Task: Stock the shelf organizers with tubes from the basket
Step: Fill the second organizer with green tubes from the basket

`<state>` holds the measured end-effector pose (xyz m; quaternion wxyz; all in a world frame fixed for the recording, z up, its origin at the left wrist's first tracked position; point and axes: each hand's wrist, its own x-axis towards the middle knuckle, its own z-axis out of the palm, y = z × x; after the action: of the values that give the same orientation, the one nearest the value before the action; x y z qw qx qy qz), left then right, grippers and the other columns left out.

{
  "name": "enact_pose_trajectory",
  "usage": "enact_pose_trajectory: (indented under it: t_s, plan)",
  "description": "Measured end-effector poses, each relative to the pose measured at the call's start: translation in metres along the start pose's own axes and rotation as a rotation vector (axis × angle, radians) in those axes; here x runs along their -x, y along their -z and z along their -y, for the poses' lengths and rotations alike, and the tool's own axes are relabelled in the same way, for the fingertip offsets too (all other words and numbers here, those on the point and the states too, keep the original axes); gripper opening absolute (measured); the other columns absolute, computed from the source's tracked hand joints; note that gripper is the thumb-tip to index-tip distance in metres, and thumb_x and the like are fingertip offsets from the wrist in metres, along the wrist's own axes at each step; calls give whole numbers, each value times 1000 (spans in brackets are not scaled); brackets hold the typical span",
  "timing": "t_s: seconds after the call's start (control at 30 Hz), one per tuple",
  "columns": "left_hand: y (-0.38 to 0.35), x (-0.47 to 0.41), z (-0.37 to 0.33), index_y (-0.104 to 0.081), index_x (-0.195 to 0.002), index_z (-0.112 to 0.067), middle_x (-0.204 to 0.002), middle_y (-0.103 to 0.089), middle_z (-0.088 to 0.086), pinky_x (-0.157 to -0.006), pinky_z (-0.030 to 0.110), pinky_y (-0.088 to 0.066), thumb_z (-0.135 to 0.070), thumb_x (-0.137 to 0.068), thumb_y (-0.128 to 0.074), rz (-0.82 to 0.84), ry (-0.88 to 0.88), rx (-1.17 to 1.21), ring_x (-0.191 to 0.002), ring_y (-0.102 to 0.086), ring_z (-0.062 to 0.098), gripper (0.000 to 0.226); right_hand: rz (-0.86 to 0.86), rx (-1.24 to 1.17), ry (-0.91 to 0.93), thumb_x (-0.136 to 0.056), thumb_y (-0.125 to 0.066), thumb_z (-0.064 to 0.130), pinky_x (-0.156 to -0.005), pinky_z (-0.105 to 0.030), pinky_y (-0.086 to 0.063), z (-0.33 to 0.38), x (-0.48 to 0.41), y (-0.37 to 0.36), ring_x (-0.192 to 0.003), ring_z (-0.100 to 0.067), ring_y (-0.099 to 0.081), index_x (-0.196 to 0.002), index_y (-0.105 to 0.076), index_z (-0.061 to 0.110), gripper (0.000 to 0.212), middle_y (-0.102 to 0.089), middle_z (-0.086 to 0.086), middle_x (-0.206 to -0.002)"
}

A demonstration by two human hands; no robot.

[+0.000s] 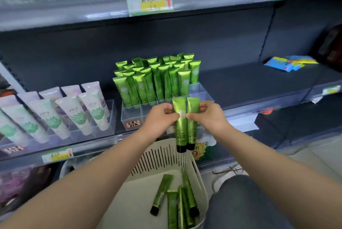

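Two green tubes [181,130] are up at centre view, caps down, crimps up, side by side and touching.

Grip: the left hand [161,117] pinches the tube on its own side at the upper half, thumb and fingertips curled onto it. The right hand [209,116] pinches the other tube the same way from 3 o'clock. Both are narrow pinches, and neither hand has anything else in it.

Surroundings: the basket [162,156] is at 6 o'clock, under the pair. About five loose tubes [172,202] lie flat in it. The clear organizer [131,116] is at 12 o'clock, just behind the hands. Its rear rows are packed with standing tubes [157,84]. The front cells at 11 o'clock look unfilled, and the cells directly behind the pair are hidden. White tubes [55,116] fill a separate organizer at 9 o'clock.

Step in hand, as I judge it: seat this pair in a front cell.

How to do it well:
- Split the pair first, one tube per hand.
- Enter cap first and vertical, with the crimp up and the print forward to match the rows behind.
- Lower straight so the cap clears the organizer's front wall.
- Avoid brushing the leaning neighbours, since they look easy to tip.
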<state>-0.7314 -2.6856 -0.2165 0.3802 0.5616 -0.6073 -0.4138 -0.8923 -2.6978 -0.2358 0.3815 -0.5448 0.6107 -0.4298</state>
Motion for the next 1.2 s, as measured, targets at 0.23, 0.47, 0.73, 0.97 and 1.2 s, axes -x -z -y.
enact_pose_trajectory:
  t_s: [0.23,0.47,0.73,0.97,1.2]
  plan:
    - [-14,-51,-57,-55,-74,-11,-69,-56,-1,-76,37,-56,-16,-89,-61,-14,-168,-93,-65,-55,12,17,-111,-30,100,-66,-84,17,-83,-36,-54,34,-47,44,-86,-18,-64,-101,-57,9,45,-66,-5,-95]
    - [-26,-113,-94,-47,-72,-10,-68,-54,8,-64,38,-46,-14,-79,-65,-89,-277,-215,-66,-51,19,19,-219,-27,180,-67,-83,20,-79,-30,-53,55,-96,66,-85,-15,-62,-101,-55,13,45,-64,-3,-95]
    - [-23,-163,-111,-57,-93,0,-80,-61,16,-59,32,-36,-19,-77,-65,-129,-280,-377,-68,-53,25,27,-279,-12,233,-69,-82,23,-79,-29,-51,67,-138,62,-86,-14,-58,-99,-48,17,46,-57,3,-92]
    - [-25,-186,-87,-55,-86,-14,-74,-56,5,-57,28,-32,-16,-76,-65,-131,-264,-475,-68,-49,21,14,-252,24,251,-72,-80,19,-81,-29,-51,50,-154,42,-86,-13,-58,-103,-50,14,43,-58,3,-93]
    - [-31,-194,-71,-55,-122,-10,-93,-57,4,-63,24,-33,-19,-78,-69,-82,-255,-608,-87,-57,21,48,-211,48,233,-73,-79,17,-74,-22,-46,27,-159,29,-83,-9,-55,-110,-51,10,47,-56,7,-89]
